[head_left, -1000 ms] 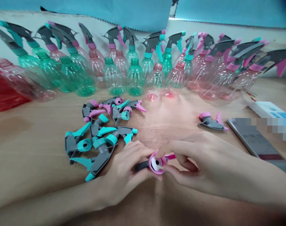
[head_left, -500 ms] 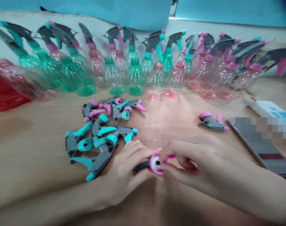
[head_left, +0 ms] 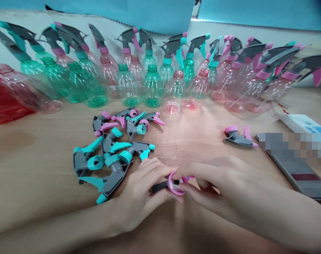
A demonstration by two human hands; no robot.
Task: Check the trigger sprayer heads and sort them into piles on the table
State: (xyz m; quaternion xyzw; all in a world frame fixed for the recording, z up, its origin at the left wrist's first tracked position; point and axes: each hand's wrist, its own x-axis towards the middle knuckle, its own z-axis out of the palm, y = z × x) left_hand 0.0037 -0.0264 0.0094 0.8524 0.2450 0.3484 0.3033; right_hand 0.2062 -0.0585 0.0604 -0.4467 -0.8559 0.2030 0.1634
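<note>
My left hand (head_left: pixel 144 192) is wrapped round a trigger spray head (head_left: pixel 160 186) with a grey body and a pink collar. The collar's open end faces up, showing a white lining and a dark hole in its middle. My right hand (head_left: pixel 215 185) has its thumb and forefinger closed on the collar's right edge, the fingertips reaching into the opening. Whether a small part is pinched between them I cannot tell. Part of the pink trigger shows beneath the right fingers. Left of my hands lies a pile of loose spray heads (head_left: pixel 116 173), with turquoise or pink collars.
Open green bottles (head_left: pixel 152 86) and pink bottles (head_left: pixel 173 93) stand along the back, among others fitted with spray heads. One pink spray head (head_left: pixel 238 137) lies to the right, near a phone (head_left: pixel 295 173) and a white box (head_left: pixel 305 123). A red bag (head_left: pixel 7 106) is at far left.
My right thumb and forefinger have shifted slightly left, further over the collar's opening, covering more of the white lining. The left hand keeps its hold.
</note>
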